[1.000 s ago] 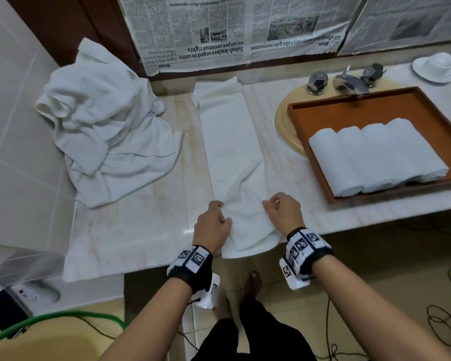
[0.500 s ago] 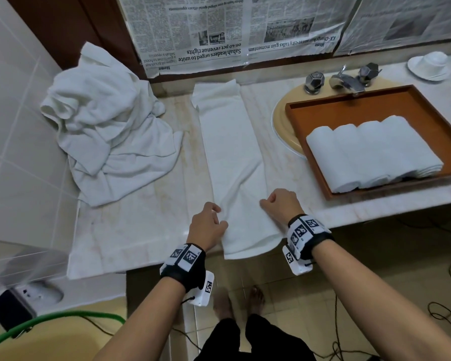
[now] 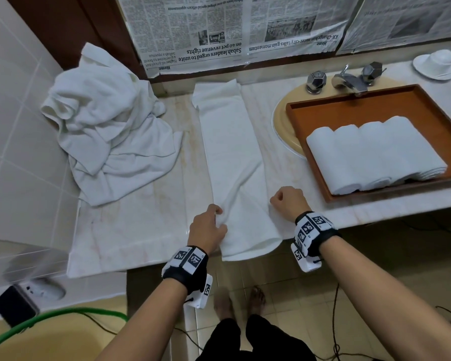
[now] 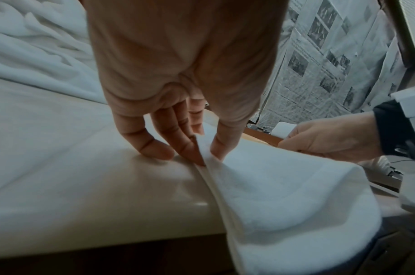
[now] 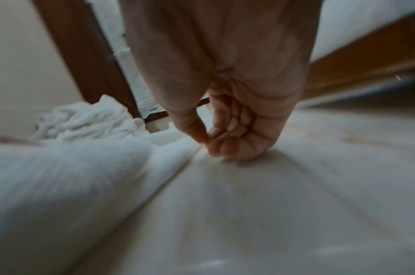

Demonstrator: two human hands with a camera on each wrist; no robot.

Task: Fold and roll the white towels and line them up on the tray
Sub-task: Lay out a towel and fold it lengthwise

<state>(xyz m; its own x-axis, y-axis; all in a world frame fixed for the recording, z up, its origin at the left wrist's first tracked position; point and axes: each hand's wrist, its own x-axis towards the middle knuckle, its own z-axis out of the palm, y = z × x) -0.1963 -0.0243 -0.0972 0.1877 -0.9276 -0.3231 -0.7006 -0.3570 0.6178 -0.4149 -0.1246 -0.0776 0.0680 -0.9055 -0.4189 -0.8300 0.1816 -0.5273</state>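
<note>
A long folded white towel [image 3: 232, 157] lies lengthwise on the marble counter, and its near end hangs over the front edge. My left hand [image 3: 211, 225] pinches its left edge between thumb and fingers [image 4: 196, 156]. At the right edge, my right hand [image 3: 287, 201] is curled with thumb against forefinger [image 5: 201, 135]; the towel [image 5: 72, 176] edge rises to that pinch. Several rolled white towels [image 3: 370, 155] lie side by side in the brown tray [image 3: 375, 105] to the right.
A heap of loose white towels [image 3: 102, 126] fills the counter's left back corner by the tiled wall. The tray rests over a beige sink [image 3: 284, 126] below a chrome faucet [image 3: 349, 82]. A cup and saucer [image 3: 440, 63] sit far right. Cables lie on the floor.
Both hands stay at the towel's near end. The right hand has edged slightly outward to the right, and the towel lies a little flatter between them.
</note>
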